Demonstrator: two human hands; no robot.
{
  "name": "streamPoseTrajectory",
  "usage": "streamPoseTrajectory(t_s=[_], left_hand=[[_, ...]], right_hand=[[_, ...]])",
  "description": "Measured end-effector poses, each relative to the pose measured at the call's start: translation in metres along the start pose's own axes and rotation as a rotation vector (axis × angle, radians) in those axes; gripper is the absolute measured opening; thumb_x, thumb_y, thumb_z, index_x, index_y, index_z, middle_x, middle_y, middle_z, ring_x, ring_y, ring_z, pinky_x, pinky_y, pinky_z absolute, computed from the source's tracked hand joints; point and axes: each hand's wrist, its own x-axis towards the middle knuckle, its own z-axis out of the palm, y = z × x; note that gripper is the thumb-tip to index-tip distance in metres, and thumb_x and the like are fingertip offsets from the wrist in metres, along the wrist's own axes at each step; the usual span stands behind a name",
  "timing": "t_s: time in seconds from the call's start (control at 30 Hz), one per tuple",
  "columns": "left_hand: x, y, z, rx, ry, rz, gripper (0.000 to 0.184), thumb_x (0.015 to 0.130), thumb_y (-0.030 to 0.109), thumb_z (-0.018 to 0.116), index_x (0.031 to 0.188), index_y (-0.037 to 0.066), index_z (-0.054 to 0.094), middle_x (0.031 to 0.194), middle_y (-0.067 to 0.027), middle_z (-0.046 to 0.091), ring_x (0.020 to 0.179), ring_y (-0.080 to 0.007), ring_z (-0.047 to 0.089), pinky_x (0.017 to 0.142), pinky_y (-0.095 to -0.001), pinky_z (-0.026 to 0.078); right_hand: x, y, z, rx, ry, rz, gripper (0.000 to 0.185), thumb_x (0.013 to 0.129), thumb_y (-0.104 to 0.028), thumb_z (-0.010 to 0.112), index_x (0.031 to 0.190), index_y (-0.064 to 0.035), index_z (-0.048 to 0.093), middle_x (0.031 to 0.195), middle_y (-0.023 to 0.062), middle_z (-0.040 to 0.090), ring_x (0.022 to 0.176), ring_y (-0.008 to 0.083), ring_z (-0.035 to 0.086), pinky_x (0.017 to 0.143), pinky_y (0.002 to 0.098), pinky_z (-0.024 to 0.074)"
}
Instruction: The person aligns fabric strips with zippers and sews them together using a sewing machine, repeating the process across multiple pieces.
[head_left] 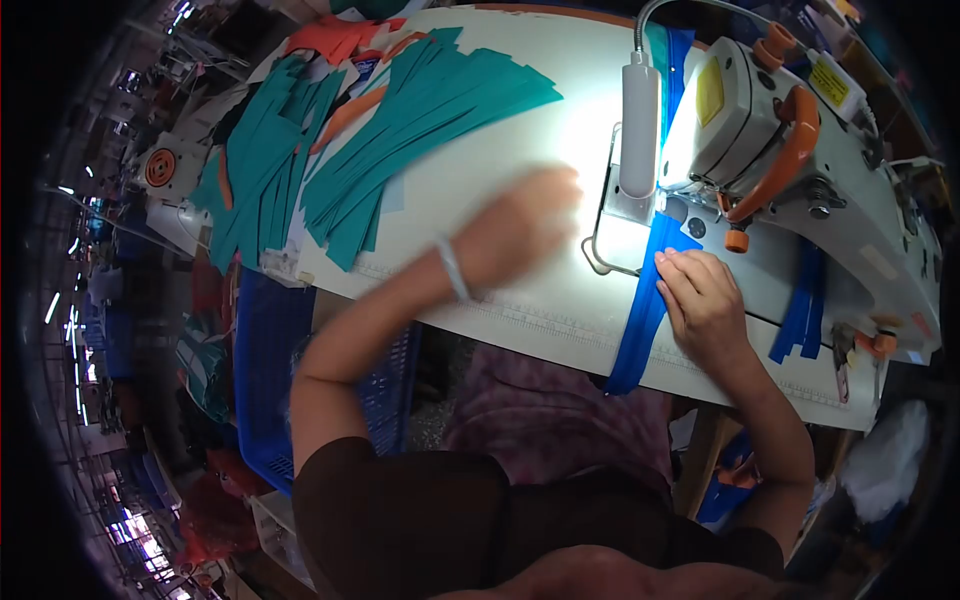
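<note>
A long blue fabric strip [640, 320] runs under the head of a white sewing machine [745, 110] and hangs over the table's front edge. My right hand [705, 300] lies at its right side, just in front of the needle area, with fingertips closed on the strip and a small blue flap. Smeared by motion, my left hand [530, 215] is above the white tabletop, left of the machine; its fingers cannot be made out. Part of the strip under the machine head is hidden by a lamp [640, 130].
Teal fabric strips [430, 120] lie fanned out at the back left, with orange pieces [350, 115] among them. More blue strips [800, 310] hang at the right. A blue plastic basket [270, 370] stands below the table's left front. A ruler scale [530, 318] runs along the front edge.
</note>
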Motion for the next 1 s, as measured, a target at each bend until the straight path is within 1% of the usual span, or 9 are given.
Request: streamPoseTrajectory(t_s=[0.03, 0.13, 0.23, 0.43, 0.6, 0.67, 0.73, 0.87, 1.0], left_hand=[[-0.003, -0.034, -0.024, 0.213, 0.088, 0.078, 0.035, 0.098, 0.020, 0.061, 0.125, -0.002, 0.064, 0.139, -0.0189, 0.060, 0.127, -0.0343, 0.055, 0.109, -0.0418, 0.045], [-0.002, -0.080, -0.096, 0.469, 0.098, -0.513, 0.023, 0.094, 0.010, 0.065, 0.112, -0.001, 0.073, 0.119, -0.0134, 0.071, 0.109, -0.0304, 0.065, 0.101, -0.0398, 0.051], [-0.014, -0.112, -0.111, 0.573, 0.017, -0.619, 0.020, 0.092, 0.006, 0.066, 0.106, -0.003, 0.076, 0.109, -0.0144, 0.074, 0.094, -0.0316, 0.069, 0.092, -0.0380, 0.055], [-0.006, -0.121, -0.114, 0.613, 0.027, -0.609, 0.017, 0.088, 0.004, 0.065, 0.101, -0.002, 0.075, 0.105, -0.0149, 0.075, 0.090, -0.0305, 0.070, 0.088, -0.0381, 0.056], [0.011, -0.069, -0.098, 0.789, 0.363, -0.190, 0.014, 0.088, 0.004, 0.066, 0.101, 0.002, 0.071, 0.097, -0.0130, 0.067, 0.081, -0.0302, 0.066, 0.079, -0.0365, 0.056], [0.015, -0.011, -0.074, 0.791, 0.038, -0.069, 0.013, 0.091, 0.004, 0.062, 0.103, 0.003, 0.066, 0.092, -0.0114, 0.059, 0.073, -0.0292, 0.062, 0.071, -0.0383, 0.055], [0.012, 0.039, -0.056, 0.575, -0.385, -0.175, 0.012, 0.093, 0.004, 0.056, 0.104, 0.003, 0.061, 0.090, -0.0102, 0.053, 0.071, -0.0268, 0.059, 0.067, -0.0403, 0.053], [0.022, 0.066, -0.038, 0.370, -0.707, -0.359, 0.013, 0.094, 0.011, 0.058, 0.104, 0.002, 0.058, 0.107, -0.0143, 0.058, 0.093, -0.0302, 0.063, 0.080, -0.0417, 0.054], [0.023, 0.026, -0.033, 0.307, -0.318, 0.075, 0.029, 0.092, 0.018, 0.066, 0.115, 0.001, 0.060, 0.131, -0.0182, 0.057, 0.122, -0.0344, 0.058, 0.100, -0.0437, 0.050]], right_hand=[[-0.001, 0.000, -0.001, -0.004, -0.003, 0.004, 0.027, 0.091, -0.005, 0.069, 0.117, 0.0009, 0.070, 0.121, 0.0130, 0.070, 0.110, 0.0261, 0.064, 0.099, 0.0375, 0.0493], [0.002, -0.001, 0.000, 0.012, 0.044, -0.003, 0.027, 0.091, -0.004, 0.069, 0.117, 0.0014, 0.070, 0.122, 0.0135, 0.069, 0.112, 0.0264, 0.063, 0.100, 0.0377, 0.0494], [0.003, -0.001, 0.000, 0.020, 0.051, 0.001, 0.027, 0.090, -0.004, 0.069, 0.117, 0.0016, 0.070, 0.122, 0.0137, 0.069, 0.112, 0.0267, 0.063, 0.101, 0.0377, 0.0497], [0.003, -0.002, 0.005, 0.063, 0.041, 0.020, 0.027, 0.090, -0.004, 0.069, 0.117, 0.0016, 0.070, 0.121, 0.0138, 0.070, 0.113, 0.0274, 0.063, 0.101, 0.0374, 0.0508], [-0.003, 0.003, 0.007, 0.023, 0.043, 0.035, 0.027, 0.091, -0.005, 0.069, 0.117, 0.0010, 0.070, 0.121, 0.0137, 0.070, 0.113, 0.0272, 0.064, 0.101, 0.0373, 0.0515], [-0.003, 0.005, 0.007, 0.050, 0.048, 0.015, 0.027, 0.092, -0.006, 0.069, 0.119, 0.0003, 0.070, 0.121, 0.0127, 0.070, 0.114, 0.0261, 0.063, 0.101, 0.0370, 0.0514], [-0.003, 0.007, 0.007, 0.047, 0.041, 0.028, 0.027, 0.092, -0.006, 0.069, 0.119, 0.0001, 0.071, 0.121, 0.0125, 0.070, 0.114, 0.0259, 0.063, 0.101, 0.0369, 0.0514], [-0.007, 0.007, 0.009, 0.090, 0.033, 0.041, 0.028, 0.093, -0.007, 0.068, 0.120, -0.0006, 0.071, 0.122, 0.0118, 0.070, 0.114, 0.0251, 0.063, 0.101, 0.0365, 0.0515], [-0.006, 0.008, 0.007, 0.085, 0.038, 0.024, 0.028, 0.093, -0.008, 0.069, 0.120, -0.0011, 0.071, 0.122, 0.0111, 0.070, 0.115, 0.0243, 0.062, 0.101, 0.0360, 0.0514]])
